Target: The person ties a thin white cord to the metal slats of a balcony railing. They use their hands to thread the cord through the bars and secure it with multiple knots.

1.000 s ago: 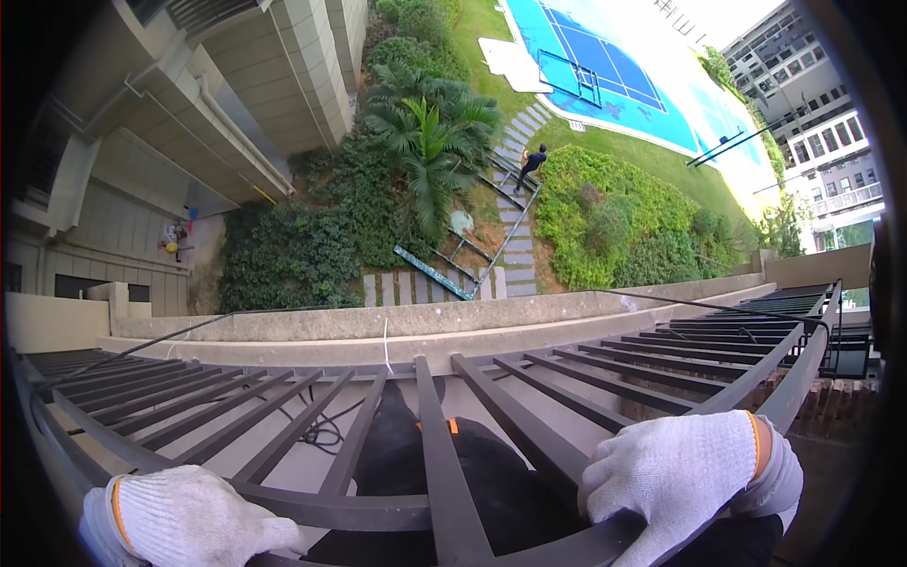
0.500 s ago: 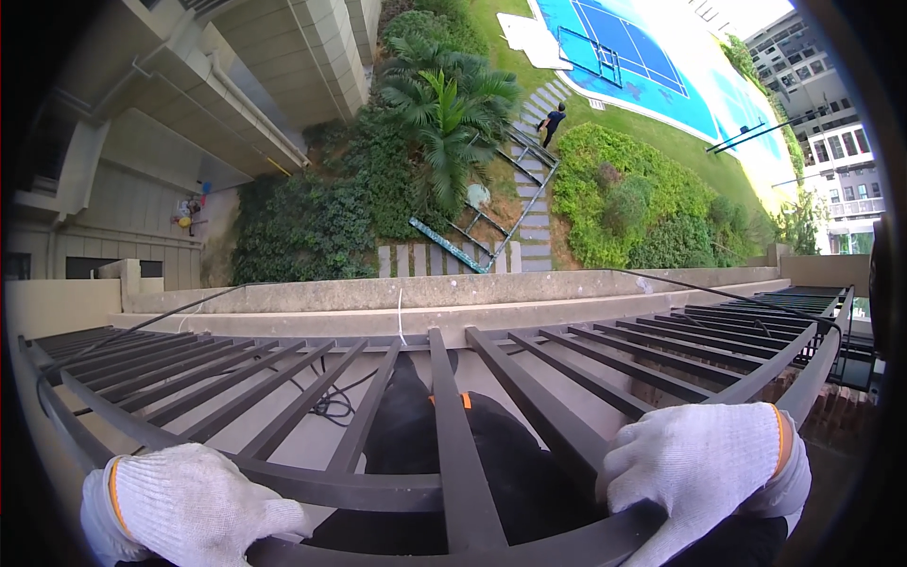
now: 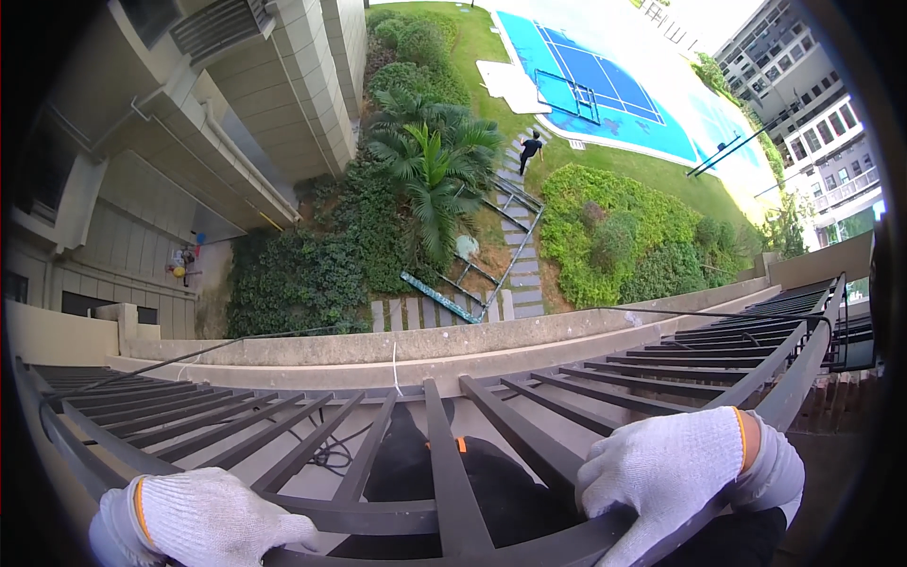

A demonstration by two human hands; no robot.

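Note:
Both my hands wear white knit gloves with orange cuff edging. My left hand [image 3: 213, 518] is closed on the dark metal railing [image 3: 453, 491] at the lower left, its thumb lying along the rail. At the lower right my right hand [image 3: 661, 472] wraps over the same railing, fingers curled round it. Several flat bars run away from the top rail. Between the bars, dark-clothed legs [image 3: 402, 468] show, with a small orange patch [image 3: 461, 444] on them. A black cable [image 3: 331, 454] lies coiled beneath the bars.
Beyond the railing runs a concrete ledge [image 3: 529, 335] with a black cable along it. Far below are a palm [image 3: 430, 170], shrubs, a metal frame [image 3: 482, 283] on a paved path, a walking person [image 3: 531, 151] and a blue court [image 3: 605, 76]. A building wall [image 3: 283, 104] rises at left.
The view has tilted upward, so the ledge and railing sit lower in the picture. The person below has walked farther along the path. Both hands keep their hold on the railing.

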